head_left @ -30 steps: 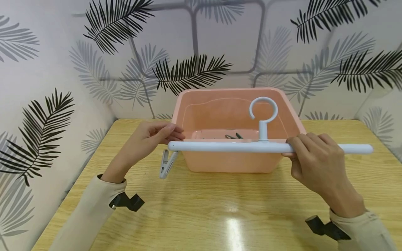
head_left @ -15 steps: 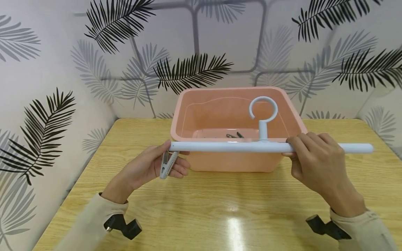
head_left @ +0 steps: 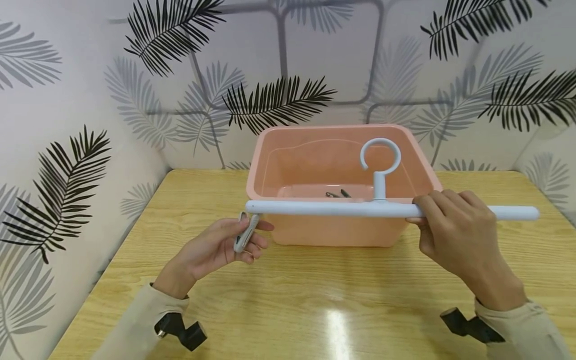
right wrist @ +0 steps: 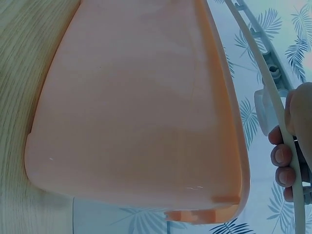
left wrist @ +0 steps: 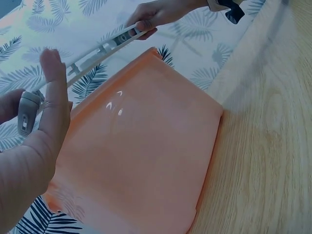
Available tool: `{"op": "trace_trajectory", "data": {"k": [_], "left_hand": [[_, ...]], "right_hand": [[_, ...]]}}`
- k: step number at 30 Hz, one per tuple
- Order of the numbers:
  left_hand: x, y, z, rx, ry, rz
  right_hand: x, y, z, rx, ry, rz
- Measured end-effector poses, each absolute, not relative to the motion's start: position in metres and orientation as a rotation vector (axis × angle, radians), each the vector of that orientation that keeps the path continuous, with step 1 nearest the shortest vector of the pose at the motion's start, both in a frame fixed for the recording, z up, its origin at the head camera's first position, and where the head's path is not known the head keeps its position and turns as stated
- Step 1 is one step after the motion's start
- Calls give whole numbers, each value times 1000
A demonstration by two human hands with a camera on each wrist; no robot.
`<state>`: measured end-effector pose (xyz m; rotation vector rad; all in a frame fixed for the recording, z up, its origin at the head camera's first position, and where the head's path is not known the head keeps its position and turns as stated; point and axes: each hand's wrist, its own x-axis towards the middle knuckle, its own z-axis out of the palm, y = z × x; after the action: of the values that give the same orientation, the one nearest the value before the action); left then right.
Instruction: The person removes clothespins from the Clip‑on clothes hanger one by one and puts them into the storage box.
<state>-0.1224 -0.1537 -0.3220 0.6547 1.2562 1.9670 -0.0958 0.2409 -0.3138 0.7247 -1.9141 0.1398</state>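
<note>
My right hand [head_left: 459, 235] grips a pale blue hanger [head_left: 315, 208] by its straight bar, right of the hook. The bar lies level across the front of a pink plastic basin [head_left: 333, 232], its hook upward. A grey clothespin [head_left: 246, 237] hangs tilted beneath the bar's left end. My left hand [head_left: 211, 245] pinches this clothespin between thumb and fingers, the other fingers spread behind it. In the left wrist view the clothespin [left wrist: 28, 112] shows between thumb and forefinger. The right wrist view has my right fingers curled round the hanger bar [right wrist: 290, 146].
Several small dark clothespins [head_left: 335, 194] lie on the basin's floor. The basin stands on a wooden table [head_left: 288, 300], near a wall [head_left: 324, 60] with a leaf pattern. Each wrist wears a black camera mount.
My left hand has come down from the basin's left rim, past the bar's end, to the clothespin. The clothespin's handles are now pressed closer together. My right hand and the hanger stay nearly still.
</note>
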Motion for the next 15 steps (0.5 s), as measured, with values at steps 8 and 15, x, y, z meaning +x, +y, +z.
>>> {"op": "trace_trajectory", "data": {"k": [8, 15], "left_hand": [[-121, -158, -321, 686, 1326, 1996], [-119, -158, -318, 726, 1664, 1948]], "right_hand": [[-97, 243, -315, 716, -1930, 140], [-98, 243, -317, 713, -1937, 141]]}}
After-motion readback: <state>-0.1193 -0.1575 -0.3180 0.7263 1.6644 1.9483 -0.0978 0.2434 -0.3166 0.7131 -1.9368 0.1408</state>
